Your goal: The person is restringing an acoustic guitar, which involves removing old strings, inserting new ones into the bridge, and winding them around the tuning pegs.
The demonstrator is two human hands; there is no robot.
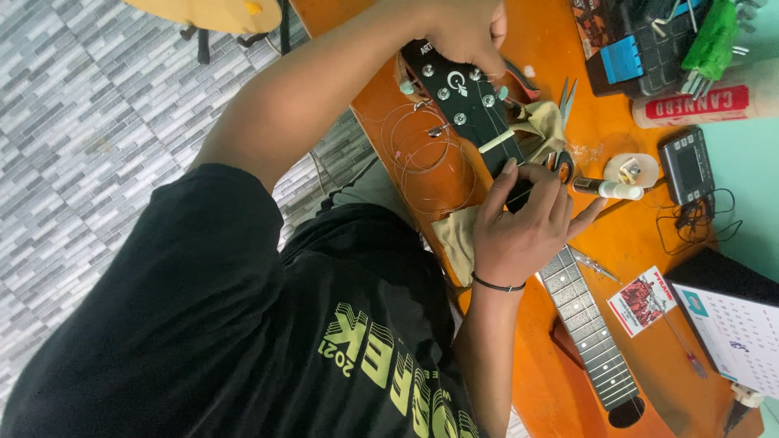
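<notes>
overhead, an orange guitar point(560, 381) lies on an orange desk point(617, 235), its black headstock point(458, 93) at the top. left hand point(523, 223) presses flat on the neck; right hand point(466, 32) pinches a tuner peg point(501, 92). best to keep the loose coiled string point(422, 154) taut while winding slowly.

The scene is lit evenly by soft, bright light, and colours are rendered vividly. A faint sheen is seen on the orange tabletop point(625, 235) at the right of the frame. Only weak shadows are cast. Slight softness is noticed toward the upper edge.
</notes>
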